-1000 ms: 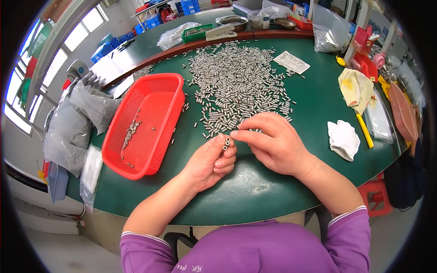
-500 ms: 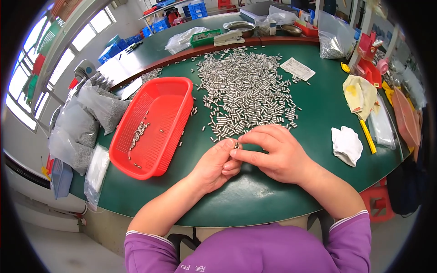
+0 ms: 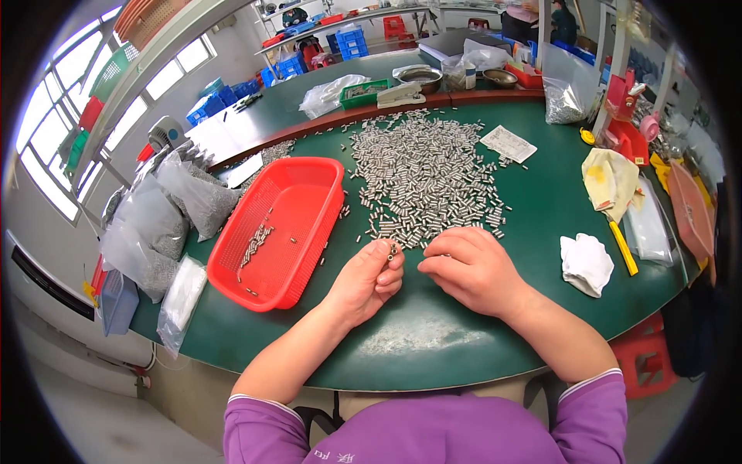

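Note:
Pinched upright between the thumb and fingers of my left hand (image 3: 365,280) are a few small metal cylinders (image 3: 392,253), their round ends showing. My right hand (image 3: 475,272) is a little apart from it on the right, thumb and fingertips drawn together. Whether a part sits between those fingertips is hidden. Just beyond both hands spreads a large heap of short silvery metal cylinders (image 3: 425,174) on the green table (image 3: 533,197). To the left stands a red plastic basket (image 3: 297,209) with some of the same cylinders lying in it.
Clear bags of metal parts (image 3: 147,224) crowd the left edge. A paper slip (image 3: 508,144) lies beyond the heap. On the right are a white cloth (image 3: 586,264), a yellow-handled tool (image 3: 623,249) and a stained glove (image 3: 610,182). A green tray (image 3: 363,93) sits at the back.
My right hand has drawn away from my left to the right, and its fingers have come together. The left hand keeps its cylinders. The whole view has shifted slightly.

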The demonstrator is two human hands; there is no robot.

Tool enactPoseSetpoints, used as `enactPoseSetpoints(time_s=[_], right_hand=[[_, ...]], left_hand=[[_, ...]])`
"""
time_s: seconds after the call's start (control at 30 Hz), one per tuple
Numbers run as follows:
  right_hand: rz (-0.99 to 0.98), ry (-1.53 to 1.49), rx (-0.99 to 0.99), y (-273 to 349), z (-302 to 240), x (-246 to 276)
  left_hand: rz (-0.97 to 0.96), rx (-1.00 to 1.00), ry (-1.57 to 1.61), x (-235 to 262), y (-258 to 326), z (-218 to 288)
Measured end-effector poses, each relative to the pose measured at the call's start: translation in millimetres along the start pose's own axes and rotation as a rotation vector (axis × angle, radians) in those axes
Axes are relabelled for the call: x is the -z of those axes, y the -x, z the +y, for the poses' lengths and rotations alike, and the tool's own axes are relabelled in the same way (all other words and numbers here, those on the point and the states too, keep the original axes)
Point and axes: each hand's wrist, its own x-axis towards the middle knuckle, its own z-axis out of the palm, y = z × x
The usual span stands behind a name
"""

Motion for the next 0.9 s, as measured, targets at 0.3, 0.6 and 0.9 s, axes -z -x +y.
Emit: enactPoseSetpoints(time_s=[0.3,0.6,0.9], right_hand=[[-0.086,0.018,-0.028,9.1,5.8,-6.2],[-0.006,0.042,-0.146,6.7,19.7,-10.3],[-0.102,0.066,-0.198,15.0,19.3,-15.7]], left_hand=[[0.299,-0.491,-0.432,3.3,19.9,56.4],[0.918,-0.677,-1.772,63.1,66.7,130.2],[0.281,-0.401,-1.759,-5.5,25.7,29.3]])
